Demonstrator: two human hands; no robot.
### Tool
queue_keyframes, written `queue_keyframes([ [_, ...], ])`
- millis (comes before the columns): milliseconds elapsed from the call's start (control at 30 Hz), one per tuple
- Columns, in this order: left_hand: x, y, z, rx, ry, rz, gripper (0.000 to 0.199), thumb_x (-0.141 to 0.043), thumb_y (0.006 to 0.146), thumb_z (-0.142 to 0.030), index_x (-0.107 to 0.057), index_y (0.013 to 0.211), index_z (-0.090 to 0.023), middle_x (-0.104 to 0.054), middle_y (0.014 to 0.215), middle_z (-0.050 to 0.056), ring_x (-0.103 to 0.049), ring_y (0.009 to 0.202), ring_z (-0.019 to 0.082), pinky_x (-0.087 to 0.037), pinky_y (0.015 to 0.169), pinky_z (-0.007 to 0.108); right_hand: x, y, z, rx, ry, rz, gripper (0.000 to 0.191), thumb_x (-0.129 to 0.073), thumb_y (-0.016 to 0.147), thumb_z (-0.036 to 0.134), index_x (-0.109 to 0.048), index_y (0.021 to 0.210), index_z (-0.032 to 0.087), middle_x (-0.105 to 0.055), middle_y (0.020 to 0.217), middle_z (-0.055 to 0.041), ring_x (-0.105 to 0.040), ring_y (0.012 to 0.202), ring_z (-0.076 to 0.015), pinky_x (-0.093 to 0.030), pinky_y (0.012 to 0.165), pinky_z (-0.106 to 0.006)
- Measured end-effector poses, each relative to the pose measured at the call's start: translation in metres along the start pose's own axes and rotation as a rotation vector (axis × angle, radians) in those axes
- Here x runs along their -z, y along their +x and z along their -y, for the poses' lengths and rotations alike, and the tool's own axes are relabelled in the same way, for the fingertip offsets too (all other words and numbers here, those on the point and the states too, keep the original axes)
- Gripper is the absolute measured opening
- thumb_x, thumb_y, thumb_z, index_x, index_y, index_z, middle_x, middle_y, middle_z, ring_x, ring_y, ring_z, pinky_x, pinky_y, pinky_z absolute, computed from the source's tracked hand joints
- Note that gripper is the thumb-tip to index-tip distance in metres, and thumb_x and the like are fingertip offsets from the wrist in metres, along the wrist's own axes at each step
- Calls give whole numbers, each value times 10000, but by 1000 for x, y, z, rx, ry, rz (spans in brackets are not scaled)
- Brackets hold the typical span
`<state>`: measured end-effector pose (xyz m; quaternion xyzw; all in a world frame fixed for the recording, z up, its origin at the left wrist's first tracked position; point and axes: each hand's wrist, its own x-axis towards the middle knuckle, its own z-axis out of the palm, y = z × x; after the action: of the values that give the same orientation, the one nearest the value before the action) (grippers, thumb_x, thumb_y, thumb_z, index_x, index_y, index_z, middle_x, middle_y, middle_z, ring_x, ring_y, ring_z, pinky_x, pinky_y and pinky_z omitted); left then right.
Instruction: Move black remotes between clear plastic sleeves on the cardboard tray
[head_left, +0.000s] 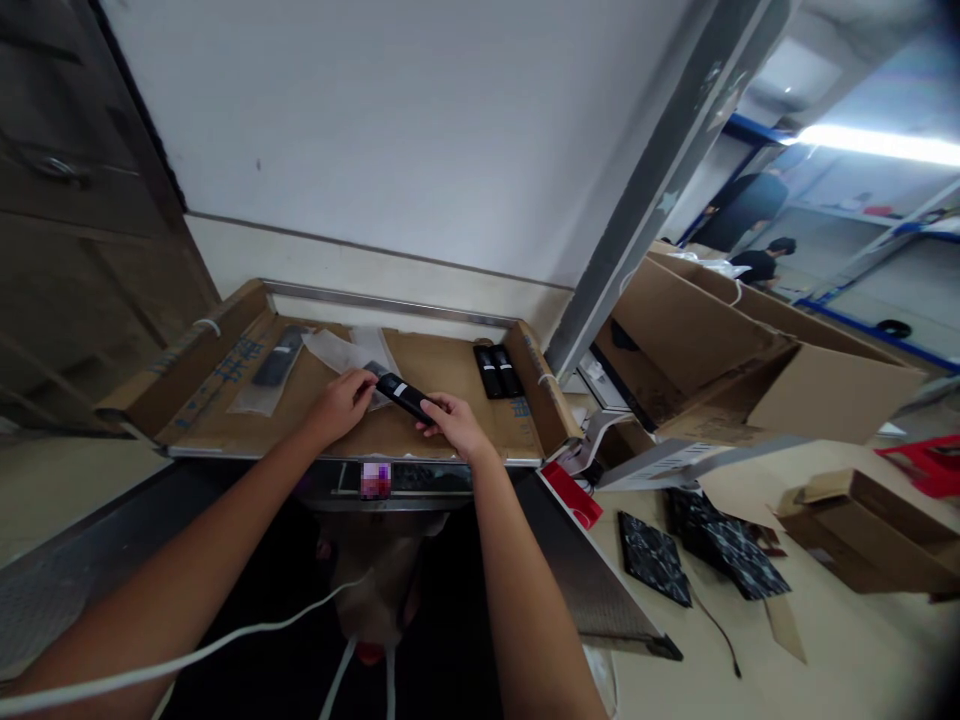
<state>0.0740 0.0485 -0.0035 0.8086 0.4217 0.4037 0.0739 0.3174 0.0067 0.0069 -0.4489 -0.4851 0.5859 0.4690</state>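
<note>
My right hand (454, 422) is closed around the near end of a long black remote control (405, 397) with a white label. Its far end meets the mouth of a clear plastic sleeve (336, 352); how far inside it lies I cannot tell. With fingertips pinched together, my left hand (345, 402) grips the sleeve beside that end. To the left, a bagged remote control (279, 362) lies flat on the cardboard-lined tray (450, 362). Two bare black remote controls (498, 371) rest side by side at the tray's right.
Cardboard walls edge the tray at left (202, 345) and right (546, 385). A large open carton (705, 340) stands at right. Black patterned packs (652, 557) and a smaller box (870, 530) lie on the floor. A white cable (262, 628) crosses below my arms. Two people are in the far background.
</note>
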Motion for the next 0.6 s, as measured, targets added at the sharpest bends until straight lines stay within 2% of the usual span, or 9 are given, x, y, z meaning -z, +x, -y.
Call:
queue_keyframes([
  [200,-1,-2,-9,-78,-30,49,158,-428,992,-250,-573,1004,-187,-635,958,56,-608,915,195,-484,853,337,-12,3,-2,59,-78,110,481,-786,747,416,-702,1145,159,-732,922,-37,-670,713,-128,-464,503,-170],
  [333,6,-15,-32,-101,-52,11,137,-417,1003,-226,-550,993,-194,-623,961,55,-604,943,195,-480,866,328,-18,-3,3,57,-45,127,483,-789,744,427,-719,1137,153,-732,906,-33,-648,685,-116,-411,480,-162],
  [500,33,-50,-60,-27,-21,-21,111,-449,1000,-224,-550,1043,-205,-631,993,49,-615,936,189,-480,865,316,-46,-45,2,-51,166,139,528,-833,703,458,-728,1116,145,-724,802,-21,-668,645,-128,-506,554,-204],
  [600,43,-75,-65,36,2,19,107,-462,998,-243,-555,1041,-214,-635,977,43,-625,921,191,-491,845,310,-72,-75,-12,-132,328,-17,505,-865,650,478,-739,989,126,-717,780,-30,-681,617,-141,-552,565,-237],
])
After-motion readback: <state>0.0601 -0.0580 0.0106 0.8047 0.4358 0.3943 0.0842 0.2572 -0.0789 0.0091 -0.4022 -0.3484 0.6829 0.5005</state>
